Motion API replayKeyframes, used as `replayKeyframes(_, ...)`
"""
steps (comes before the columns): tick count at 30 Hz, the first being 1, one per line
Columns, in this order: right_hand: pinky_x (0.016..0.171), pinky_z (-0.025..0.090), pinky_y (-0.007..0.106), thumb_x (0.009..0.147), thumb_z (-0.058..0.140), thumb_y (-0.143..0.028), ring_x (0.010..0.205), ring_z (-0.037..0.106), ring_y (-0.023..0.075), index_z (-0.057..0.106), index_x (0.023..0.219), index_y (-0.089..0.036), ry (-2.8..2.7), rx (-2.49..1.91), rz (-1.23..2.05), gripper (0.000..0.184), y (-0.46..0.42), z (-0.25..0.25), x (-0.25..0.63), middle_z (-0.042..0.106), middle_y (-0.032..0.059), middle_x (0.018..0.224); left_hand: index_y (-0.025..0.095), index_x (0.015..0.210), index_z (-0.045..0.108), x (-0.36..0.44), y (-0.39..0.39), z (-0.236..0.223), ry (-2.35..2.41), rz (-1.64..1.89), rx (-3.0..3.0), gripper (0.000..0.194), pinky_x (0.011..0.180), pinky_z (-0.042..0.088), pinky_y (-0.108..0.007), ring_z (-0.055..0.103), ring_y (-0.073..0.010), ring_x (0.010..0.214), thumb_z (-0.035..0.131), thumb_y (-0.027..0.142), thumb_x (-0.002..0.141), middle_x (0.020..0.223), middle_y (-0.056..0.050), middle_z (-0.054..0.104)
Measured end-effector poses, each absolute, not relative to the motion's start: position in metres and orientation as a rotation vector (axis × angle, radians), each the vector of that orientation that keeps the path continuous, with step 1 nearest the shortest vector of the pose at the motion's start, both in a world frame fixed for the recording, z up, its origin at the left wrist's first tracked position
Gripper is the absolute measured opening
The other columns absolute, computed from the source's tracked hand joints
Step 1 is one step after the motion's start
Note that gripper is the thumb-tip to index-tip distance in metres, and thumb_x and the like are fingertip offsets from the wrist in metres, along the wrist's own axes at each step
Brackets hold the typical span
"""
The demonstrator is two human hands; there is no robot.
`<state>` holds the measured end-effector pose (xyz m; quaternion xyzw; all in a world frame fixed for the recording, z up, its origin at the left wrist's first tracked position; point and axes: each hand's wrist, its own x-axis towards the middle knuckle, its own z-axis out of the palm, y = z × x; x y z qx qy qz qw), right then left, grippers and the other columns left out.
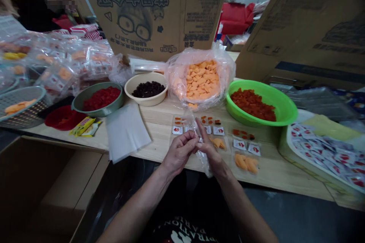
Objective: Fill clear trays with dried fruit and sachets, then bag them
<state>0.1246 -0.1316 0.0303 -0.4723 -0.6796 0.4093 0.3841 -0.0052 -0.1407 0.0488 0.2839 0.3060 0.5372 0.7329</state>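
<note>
My left hand and my right hand meet over the table's near edge, both pinching a clear plastic bag that stands up between them. Just behind the hands lie filled clear packets with orange slices, small red pieces and white sachets. Further back stand a plastic-lined tub of orange slices, a green bowl of red-brown dried fruit, a cream bowl of dark fruit and a grey-green bowl of red fruit.
A stack of empty clear bags lies left of my hands. A tray of white sachets sits at right. Packed bags and a mesh basket fill the left. Cardboard boxes wall the back; a person in red sits at far left.
</note>
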Motion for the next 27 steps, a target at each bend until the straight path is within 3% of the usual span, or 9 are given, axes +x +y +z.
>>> replayKeyframes(3,0.112,0.041,0.047,0.091,0.019,-0.028,0.143,0.043,0.0229,0.007,0.164,-0.019,-1.607,-1.175,1.161,0.074,-0.128,0.032,0.13,0.038,0.0064,0.161,0.013,0.085,0.064,-0.013,-0.139,0.053,0.588,1.218,0.571,0.031,0.07,0.042,-0.022,0.052,-0.0087,0.069,0.086,0.032,0.074,0.077,0.001,0.057)
replayKeyframes(8,0.112,0.03,0.067,0.088,0.047,-0.042,0.151,0.021,0.0401,0.025,0.161,-0.022,-1.857,-1.707,0.474,0.079,-0.119,0.029,0.134,0.025,0.0142,0.165,0.017,0.101,0.059,-0.006,-0.136,0.054,0.643,1.256,0.616,0.036,0.093,0.048,-0.031,0.065,-0.0189,0.103,0.082,0.032,0.079,0.115,-0.007,0.066)
replayKeyframes(14,0.102,0.033,0.075,0.092,0.047,-0.054,0.146,0.026,0.0493,0.028,0.16,-0.025,-1.986,-2.069,0.317,0.076,-0.108,0.034,0.162,0.031,0.022,0.16,0.021,0.13,0.04,-0.034,-0.109,0.008,1.147,1.416,0.952,0.064,0.082,0.052,-0.034,0.065,-0.0166,0.077,0.077,0.032,0.078,0.095,-0.003,0.067)
replayKeyframes(17,0.1,0.029,0.079,0.093,0.043,-0.059,0.145,0.024,0.0539,0.029,0.16,-0.024,-1.973,-2.319,0.335,0.077,-0.098,0.024,0.18,0.033,0.0258,0.158,0.015,0.137,0.042,-0.06,-0.093,-0.016,1.616,1.174,1.324,0.063,0.092,0.05,-0.04,0.063,-0.0228,0.097,0.069,0.021,0.08,0.11,-0.012,0.063)
replayKeyframes(20,0.101,0.028,0.078,0.094,0.041,-0.062,0.146,0.022,0.0543,0.027,0.161,-0.026,-2.038,-2.352,0.313,0.078,-0.087,0.007,0.177,0.025,0.0255,0.162,0.013,0.136,0.05,-0.062,-0.091,-0.023,1.927,0.819,1.63,0.058,0.108,0.039,-0.052,0.047,-0.0353,0.132,0.066,0.021,0.081,0.141,-0.023,0.047)
replayKeyframes(22,0.102,0.028,0.077,0.096,0.034,-0.064,0.146,0.023,0.0524,0.028,0.16,-0.027,-2.083,-2.347,0.274,0.074,-0.082,-0.002,0.169,0.022,0.0235,0.164,0.017,0.137,0.053,-0.048,-0.098,-0.022,1.971,0.695,1.785,0.052,0.113,0.03,-0.059,0.03,-0.0399,0.146,0.062,0.025,0.087,0.154,-0.022,0.036)
replayKeyframes(25,0.104,0.03,0.072,0.101,0.024,-0.057,0.144,0.032,0.0486,0.035,0.158,-0.03,-2.177,-2.3,0.175,0.064,-0.076,-0.008,0.163,0.028,0.0203,0.163,0.02,0.138,0.056,-0.017,-0.115,-0.022,1.725,0.649,1.992,0.048,0.119,0.019,-0.061,0.017,-0.0407,0.153,0.057,0.03,0.092,0.161,-0.017,0.033)
replayKeyframes(27,0.106,0.03,0.069,0.102,0.028,-0.051,0.143,0.034,0.0474,0.038,0.157,-0.028,-2.205,-2.279,0.087,0.06,-0.072,-0.011,0.165,0.031,0.0216,0.162,0.019,0.141,0.054,0.0,-0.126,-0.027,1.509,0.652,2.05,0.053,0.121,0.012,-0.062,0.015,-0.0413,0.154,0.059,0.038,0.092,0.161,-0.018,0.034)
